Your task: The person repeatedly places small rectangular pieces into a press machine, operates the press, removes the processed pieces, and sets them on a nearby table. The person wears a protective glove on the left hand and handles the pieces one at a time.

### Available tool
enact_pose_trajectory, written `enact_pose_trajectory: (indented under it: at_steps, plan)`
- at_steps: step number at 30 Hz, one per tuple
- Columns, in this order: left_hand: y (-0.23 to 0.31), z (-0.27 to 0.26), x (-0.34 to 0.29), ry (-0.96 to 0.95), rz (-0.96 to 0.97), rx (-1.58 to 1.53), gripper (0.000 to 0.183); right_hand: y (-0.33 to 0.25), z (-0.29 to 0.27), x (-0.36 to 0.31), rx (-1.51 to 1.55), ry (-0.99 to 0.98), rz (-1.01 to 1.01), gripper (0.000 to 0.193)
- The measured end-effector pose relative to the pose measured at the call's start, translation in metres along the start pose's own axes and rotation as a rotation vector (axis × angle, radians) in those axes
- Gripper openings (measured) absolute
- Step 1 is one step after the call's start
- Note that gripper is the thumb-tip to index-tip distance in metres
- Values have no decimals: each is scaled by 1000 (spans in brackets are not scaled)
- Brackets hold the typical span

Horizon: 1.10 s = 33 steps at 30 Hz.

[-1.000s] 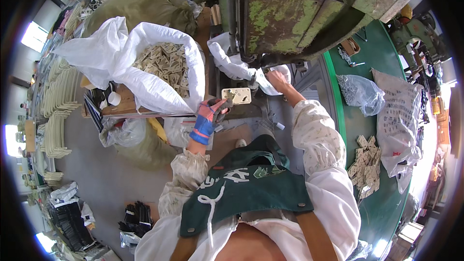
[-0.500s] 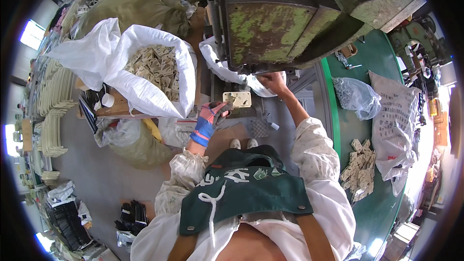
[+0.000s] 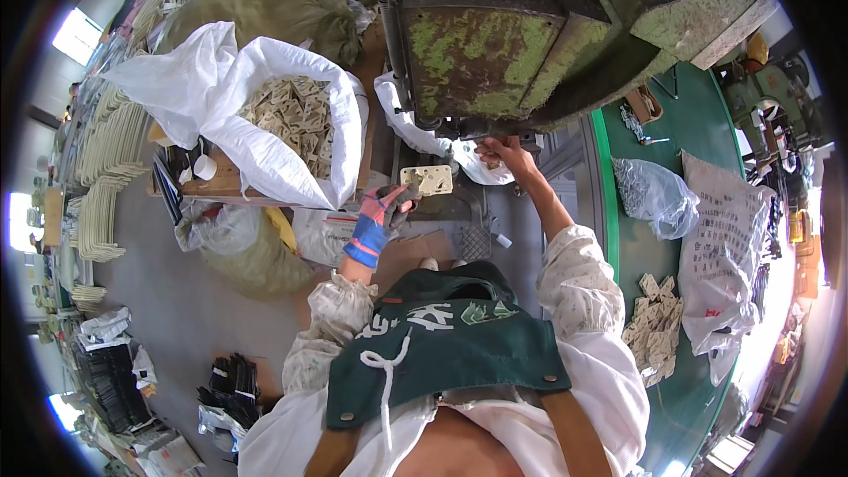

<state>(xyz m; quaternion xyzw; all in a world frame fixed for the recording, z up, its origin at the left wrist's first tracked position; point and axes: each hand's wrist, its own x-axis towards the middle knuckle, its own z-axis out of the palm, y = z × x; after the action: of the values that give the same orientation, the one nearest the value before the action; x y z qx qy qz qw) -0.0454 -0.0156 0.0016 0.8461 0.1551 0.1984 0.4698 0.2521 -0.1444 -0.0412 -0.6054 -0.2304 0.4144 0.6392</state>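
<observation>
A cream rectangular metal plate with holes (image 3: 427, 180) lies level under the front of a worn green machine (image 3: 481, 62). My left hand (image 3: 386, 210), in a pink, blue and grey glove, pinches the plate's left end between thumb and fingers. To the right of the plate, my bare right hand (image 3: 510, 157) is beside the machine's lower edge, over a white bag (image 3: 481, 168). Its fingers are curled in, and whatever they may hold is too small to make out.
An open white sack (image 3: 349, 124) full of cream plates stands to the left. On the green table (image 3: 618, 238) at right lie a clear bag of small metal parts (image 3: 654, 199), a pile of cream plates (image 3: 654, 327) and a printed sack (image 3: 720, 256). Cardboard lies on the floor.
My right hand has turned, and its curled fingers now show more. The left hand keeps its hold on the plate. The whole view has shifted slightly.
</observation>
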Motion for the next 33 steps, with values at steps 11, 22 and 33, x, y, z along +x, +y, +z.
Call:
enact_pose_trajectory:
  at_steps: [11, 22, 33]
  plan:
    - [6, 16, 7, 266, -38, -369, 20, -79, 78, -87, -809, 233, -1120, 21]
    - [22, -7, 0, 298, -159, -519, 18, -84, 93, -83, -1194, 150, -1408, 20]
    - [66, -8, 37, 303, -358, -711, 18, -93, 93, -85, -1333, 2, -1460, 26]
